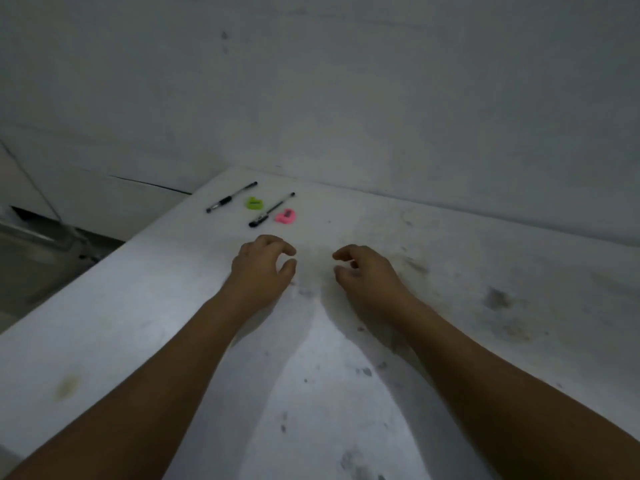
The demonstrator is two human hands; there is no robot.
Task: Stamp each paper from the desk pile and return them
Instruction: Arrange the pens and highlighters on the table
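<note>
Both hands hover empty, left hand [263, 263] and right hand [363, 271], fingers loosely curled. No paper pile in view; I'd reach for the pink stamp [285, 215] on the surface [450, 271] cleanly.

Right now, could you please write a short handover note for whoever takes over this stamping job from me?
Left hand: empty, fingers curled, over the white desk.
Right hand: empty too, fingers curled, beside the left with a gap between them.
Things: green stamp and pink stamp lie at the far left of the desk, each next to a black pen, one left of the green stamp, the other between the two stamps.
Papers: no pile is in view, so fetch or find it first.
Done: nothing visible. Left: stamp every sheet and return them.
</note>
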